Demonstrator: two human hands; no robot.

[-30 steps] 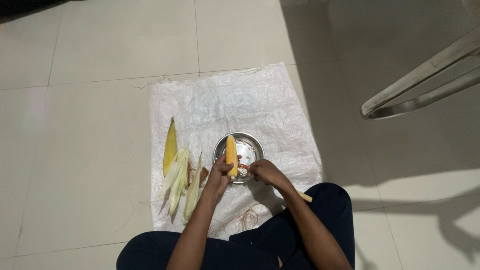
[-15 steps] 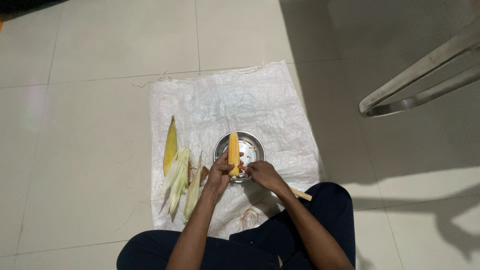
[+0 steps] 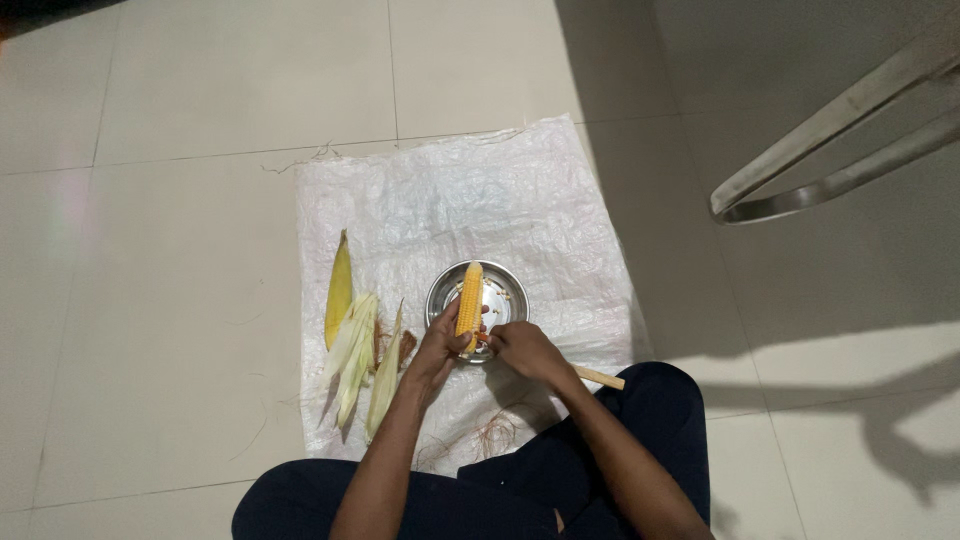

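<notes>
My left hand (image 3: 438, 352) grips the lower end of a yellow corn cob (image 3: 468, 293) and holds it upright over a small round steel plate (image 3: 507, 284). A few loose kernels lie in the plate. My right hand (image 3: 526, 350) is closed around a thin tool with a pale wooden handle (image 3: 598, 377). The tool's tip meets the base of the cob, beside my left thumb. Both hands are close together at the plate's near edge.
The plate rests on a white woven plastic sheet (image 3: 450, 195) spread on a tiled floor. Pale green husks (image 3: 358, 352) and a yellow husk piece (image 3: 339, 288) lie left of the plate. Brown corn silk (image 3: 494, 432) is by my knees. Metal chair legs (image 3: 830, 150) stand at the upper right.
The cob's top has tipped slightly right and further over the plate. My right hand stays at the cob's base with small movements.
</notes>
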